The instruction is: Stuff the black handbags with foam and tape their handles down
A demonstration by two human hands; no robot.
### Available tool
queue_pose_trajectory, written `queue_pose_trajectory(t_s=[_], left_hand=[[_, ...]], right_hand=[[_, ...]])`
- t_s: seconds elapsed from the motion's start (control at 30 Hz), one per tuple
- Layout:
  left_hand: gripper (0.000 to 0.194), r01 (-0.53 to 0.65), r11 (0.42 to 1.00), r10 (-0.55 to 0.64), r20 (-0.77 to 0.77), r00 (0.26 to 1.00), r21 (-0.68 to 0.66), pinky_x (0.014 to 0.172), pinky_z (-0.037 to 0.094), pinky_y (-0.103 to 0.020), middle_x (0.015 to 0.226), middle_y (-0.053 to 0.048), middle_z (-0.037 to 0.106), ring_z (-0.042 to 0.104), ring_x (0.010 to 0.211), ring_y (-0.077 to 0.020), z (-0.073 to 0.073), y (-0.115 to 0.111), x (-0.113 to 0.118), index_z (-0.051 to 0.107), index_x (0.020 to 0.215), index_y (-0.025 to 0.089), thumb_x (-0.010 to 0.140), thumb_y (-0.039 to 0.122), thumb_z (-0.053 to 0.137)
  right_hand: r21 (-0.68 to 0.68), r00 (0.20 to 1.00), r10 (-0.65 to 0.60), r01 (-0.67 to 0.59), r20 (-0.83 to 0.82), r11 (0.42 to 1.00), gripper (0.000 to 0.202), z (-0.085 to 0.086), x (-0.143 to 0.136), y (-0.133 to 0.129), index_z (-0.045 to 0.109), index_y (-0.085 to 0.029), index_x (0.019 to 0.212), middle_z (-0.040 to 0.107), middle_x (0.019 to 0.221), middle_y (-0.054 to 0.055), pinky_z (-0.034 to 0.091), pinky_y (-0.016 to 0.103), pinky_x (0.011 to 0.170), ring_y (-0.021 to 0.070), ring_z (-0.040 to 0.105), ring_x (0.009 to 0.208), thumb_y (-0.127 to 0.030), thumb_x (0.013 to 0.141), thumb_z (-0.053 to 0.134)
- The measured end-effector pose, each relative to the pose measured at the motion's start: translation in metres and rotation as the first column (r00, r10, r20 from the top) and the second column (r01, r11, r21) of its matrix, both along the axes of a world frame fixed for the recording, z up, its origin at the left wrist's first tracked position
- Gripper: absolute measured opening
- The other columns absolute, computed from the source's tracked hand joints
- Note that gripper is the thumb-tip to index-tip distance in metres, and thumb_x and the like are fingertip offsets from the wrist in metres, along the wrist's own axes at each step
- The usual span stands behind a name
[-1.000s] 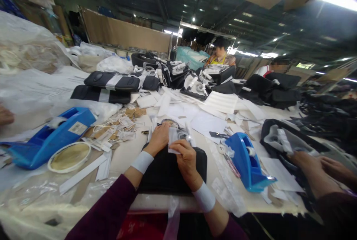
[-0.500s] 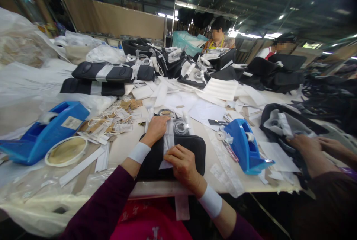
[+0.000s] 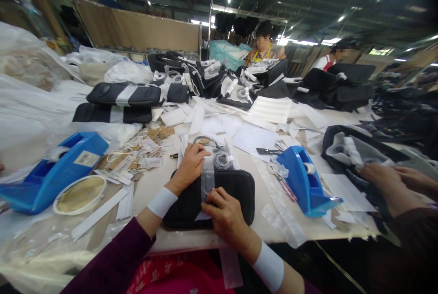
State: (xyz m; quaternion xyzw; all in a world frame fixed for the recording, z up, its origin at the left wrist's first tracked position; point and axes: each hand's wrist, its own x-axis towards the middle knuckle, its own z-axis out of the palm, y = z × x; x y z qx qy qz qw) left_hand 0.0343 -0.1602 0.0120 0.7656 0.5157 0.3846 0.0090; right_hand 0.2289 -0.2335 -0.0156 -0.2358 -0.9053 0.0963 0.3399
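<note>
A flat black case point(image 3: 236, 193) lies at the table's front edge before me. Down its middle runs a translucent plastic strip point(image 3: 207, 179). My right hand point(image 3: 227, 216) pinches the strip's lower end between thumb and curled fingers, low on the case. At its upper end, my left hand point(image 3: 190, 164) has its fingers closed on the strip, near the case's far edge. Just beyond the case sit a coiled grey cable point(image 3: 223, 159) and white wrapping. A second strip point(image 3: 231, 266) hangs below my right wrist, by my apron.
Blue tape dispensers stand left point(image 3: 73, 162) and right point(image 3: 303, 184). A tape roll point(image 3: 80, 195) and cardboard tags point(image 3: 137, 150) lie left; scissors point(image 3: 282, 180) lie right. Black bags point(image 3: 205, 77) pile up behind. A co-worker's hands point(image 3: 386, 180) handle another bag.
My left fingers have lifted slightly at the strip's upper end, baring more of it. The right hand stays at the lower end, and the view has shifted a little.
</note>
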Motion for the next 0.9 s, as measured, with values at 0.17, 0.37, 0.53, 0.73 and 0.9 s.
queue_pose_trajectory(t_s=[0.17, 0.37, 0.53, 0.73, 0.9], left_hand=[[0.026, -0.100, 0.995, 0.096, 0.143, 0.985, 0.023, 0.098, 0.043, -0.040, 0.104, -0.008, 0.052, 0.049, 0.105, -0.0227, 0.002, -0.033, -0.003, 0.062, 0.102, 0.018, 0.088, 0.006, 0.044], [0.025, -0.018, 0.999, 0.011, -0.172, 0.985, -0.039, 0.106, 0.041, -0.043, 0.121, -0.011, 0.057, 0.050, 0.117, -0.0259, -0.010, -0.046, 0.022, 0.059, 0.116, 0.016, 0.091, 0.017, 0.054], [0.039, -0.108, 0.993, 0.117, -0.380, 0.918, 0.046, 0.105, 0.044, -0.044, 0.131, -0.017, 0.058, 0.052, 0.123, -0.0287, -0.027, -0.044, 0.040, 0.052, 0.130, 0.009, 0.096, 0.027, 0.050], [0.040, -0.141, 0.988, 0.152, -0.421, 0.894, 0.057, 0.103, 0.046, -0.044, 0.129, -0.016, 0.060, 0.055, 0.120, -0.0288, -0.028, -0.048, 0.043, 0.052, 0.129, 0.008, 0.096, 0.030, 0.050], [0.039, -0.166, 0.986, 0.160, -0.421, 0.893, 0.023, 0.107, 0.043, -0.045, 0.132, -0.016, 0.057, 0.052, 0.124, -0.0297, -0.024, -0.052, 0.049, 0.050, 0.130, 0.010, 0.095, 0.028, 0.052]], right_hand=[[0.004, 1.000, 0.011, -0.011, -0.020, 1.000, 0.028, -0.002, -0.001, 0.001, 0.068, -0.019, 0.095, 0.060, 0.088, 0.008, 0.050, 0.036, 0.074, 0.0219, 0.049, 0.085, -0.004, 0.087, 0.046], [-0.019, 1.000, 0.023, -0.023, -0.003, 1.000, 0.021, 0.002, -0.001, -0.003, 0.067, -0.019, 0.098, 0.062, 0.093, 0.009, 0.050, 0.040, 0.074, 0.0257, 0.051, 0.091, -0.011, 0.080, 0.059], [-0.117, 0.994, 0.079, -0.088, -0.074, 0.989, 0.022, 0.010, 0.006, -0.006, 0.066, -0.020, 0.101, 0.063, 0.101, 0.008, 0.050, 0.043, 0.085, 0.0261, 0.053, 0.098, -0.031, 0.083, 0.068], [-0.141, 0.830, -0.502, 0.482, -0.244, 0.865, 0.031, 0.010, 0.036, 0.031, 0.060, -0.022, 0.122, 0.054, 0.121, 0.012, 0.042, 0.049, 0.097, 0.0278, 0.048, 0.114, -0.019, 0.093, 0.052], [-0.346, 0.881, -0.451, 0.384, -0.140, 0.856, 0.017, 0.008, 0.039, 0.064, 0.066, -0.020, 0.101, 0.055, 0.095, 0.006, 0.046, 0.040, 0.084, 0.0217, 0.054, 0.092, -0.017, 0.092, 0.052]])
